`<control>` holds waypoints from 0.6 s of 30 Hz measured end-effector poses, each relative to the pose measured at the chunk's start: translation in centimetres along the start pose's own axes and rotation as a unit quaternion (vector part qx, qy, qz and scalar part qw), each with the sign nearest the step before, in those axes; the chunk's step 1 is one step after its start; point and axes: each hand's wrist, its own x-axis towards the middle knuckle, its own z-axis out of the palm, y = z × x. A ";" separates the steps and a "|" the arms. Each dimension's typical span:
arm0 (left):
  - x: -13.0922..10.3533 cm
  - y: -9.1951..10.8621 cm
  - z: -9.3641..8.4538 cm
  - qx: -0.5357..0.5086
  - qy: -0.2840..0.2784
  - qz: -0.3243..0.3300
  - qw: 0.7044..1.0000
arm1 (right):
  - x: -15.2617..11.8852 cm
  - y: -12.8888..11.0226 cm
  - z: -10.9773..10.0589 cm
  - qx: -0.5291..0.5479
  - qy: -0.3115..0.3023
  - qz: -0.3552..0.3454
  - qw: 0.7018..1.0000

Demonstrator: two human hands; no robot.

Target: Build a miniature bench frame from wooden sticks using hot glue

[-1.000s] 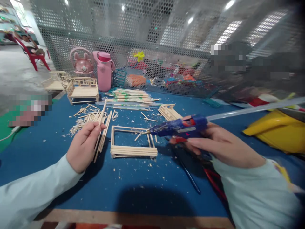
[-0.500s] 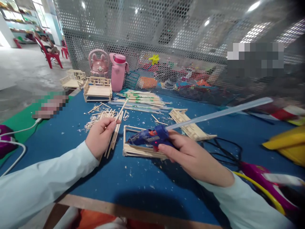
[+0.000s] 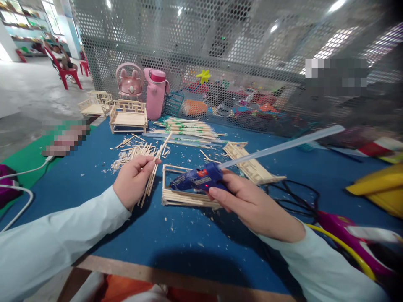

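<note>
Between thumb and fingers, my left hand [image 3: 134,180] pinches a thin wooden stick [image 3: 163,144] that slants up and to the right. Loose sticks [image 3: 151,178] lie beside and under that hand. My right hand [image 3: 255,201] is wrapped round a blue glue gun [image 3: 201,178], whose small red light is lit. A long translucent glue stick [image 3: 283,147] juts from the gun's back. The nozzle points left, over the left end of a small rectangular stick frame [image 3: 185,199] on the blue table; whether it touches is hard to tell.
Two small wooden benches [image 3: 128,117], a pink bottle [image 3: 155,94] and bundled sticks [image 3: 189,128] stand or lie at the back, before a perforated metal panel [image 3: 126,46]. Another stick piece [image 3: 250,163] and black cables [image 3: 296,197] lie right. A person sits far left.
The glue gun and its glue stick have tilted slightly, the glue stick's far end moving left. The held stick's tip has shifted a little to the right.
</note>
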 end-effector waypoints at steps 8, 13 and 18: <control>0.1 -0.6 0.3 -0.058 -0.033 -0.010 0.998 | -0.9 0.9 -1.9 0.046 0.027 0.043 0.998; 0.1 -0.8 0.1 0.014 -0.029 0.029 0.999 | -1.6 3.7 -5.0 0.087 0.143 0.089 0.982; 0.0 0.5 -0.1 0.150 -0.061 0.170 0.972 | -1.5 8.6 -7.5 -0.135 0.308 0.179 0.924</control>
